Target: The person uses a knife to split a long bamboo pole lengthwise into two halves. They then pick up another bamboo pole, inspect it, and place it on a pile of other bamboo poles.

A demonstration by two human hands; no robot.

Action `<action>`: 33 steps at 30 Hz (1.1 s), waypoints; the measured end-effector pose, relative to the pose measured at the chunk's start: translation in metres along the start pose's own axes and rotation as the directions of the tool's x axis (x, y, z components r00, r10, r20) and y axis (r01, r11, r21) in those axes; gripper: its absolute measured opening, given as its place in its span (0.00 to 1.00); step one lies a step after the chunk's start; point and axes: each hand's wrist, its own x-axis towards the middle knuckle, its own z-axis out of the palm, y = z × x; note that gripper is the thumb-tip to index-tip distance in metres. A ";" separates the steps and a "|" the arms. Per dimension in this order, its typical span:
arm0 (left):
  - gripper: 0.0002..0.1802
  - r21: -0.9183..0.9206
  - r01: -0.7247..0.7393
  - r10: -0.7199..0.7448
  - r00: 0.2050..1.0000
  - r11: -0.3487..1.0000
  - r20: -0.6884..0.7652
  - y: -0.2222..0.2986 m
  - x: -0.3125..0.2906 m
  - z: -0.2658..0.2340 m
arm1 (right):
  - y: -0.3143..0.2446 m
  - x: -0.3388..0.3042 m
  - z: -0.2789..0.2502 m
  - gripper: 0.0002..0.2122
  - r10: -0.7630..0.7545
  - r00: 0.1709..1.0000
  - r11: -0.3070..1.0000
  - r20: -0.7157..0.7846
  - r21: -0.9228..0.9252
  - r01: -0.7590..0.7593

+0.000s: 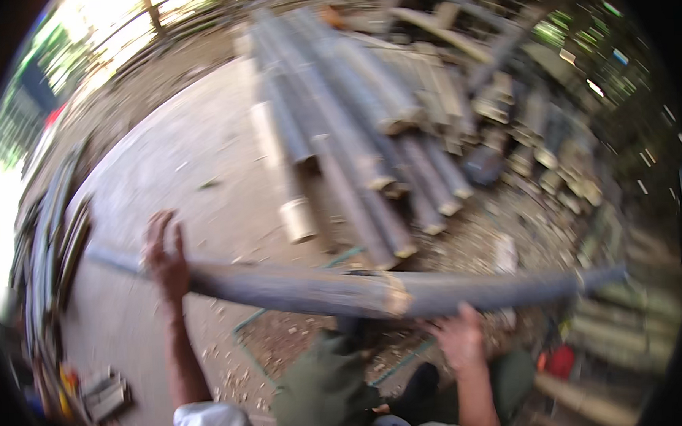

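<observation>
Concrete floor point(149, 176), pale, strewn with chips toward its near edge; earth and railings lie past its far edge. Along the floor's right edge: a stack of long poles point(328, 99), cut ends toward the person, and rougher timber point(535, 136) piled farther right. Along its left edge: thinner dark poles point(47, 233), lying lengthwise.

Main item: one long grey pole point(299, 292), crosswise above the near part of the floor, in front of the person's olive-green trousers point(318, 389). It spans from near the floor's left edge to beyond the right one; a pale ring point(396, 294) marks its middle.

Left hand point(168, 255): against the pole near its left end, fingers extended upward, thumb apart — wide, not wrapped round it. Right hand point(459, 339): at the pole's lower side, right of the ring, fingers pointing left; blurred — I cannot tell how firmly they close, if at all.
</observation>
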 end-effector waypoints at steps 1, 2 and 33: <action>0.17 0.006 -0.007 0.006 0.994 1.000 0.113 -0.008 0.002 0.007 | -0.017 -0.004 0.018 0.20 0.031 0.999 0.988 -0.027 -0.152 -0.035; 0.20 0.015 -0.029 0.025 0.977 0.999 0.213 -0.005 0.002 0.013 | -0.028 -0.012 0.030 0.17 0.059 0.993 0.958 -0.101 -0.274 -0.085; 0.47 -0.169 -0.627 0.519 0.433 0.761 0.737 0.390 -0.062 0.143 | 0.030 -0.134 -0.281 0.34 -0.570 0.750 0.440 -0.336 -0.895 -0.067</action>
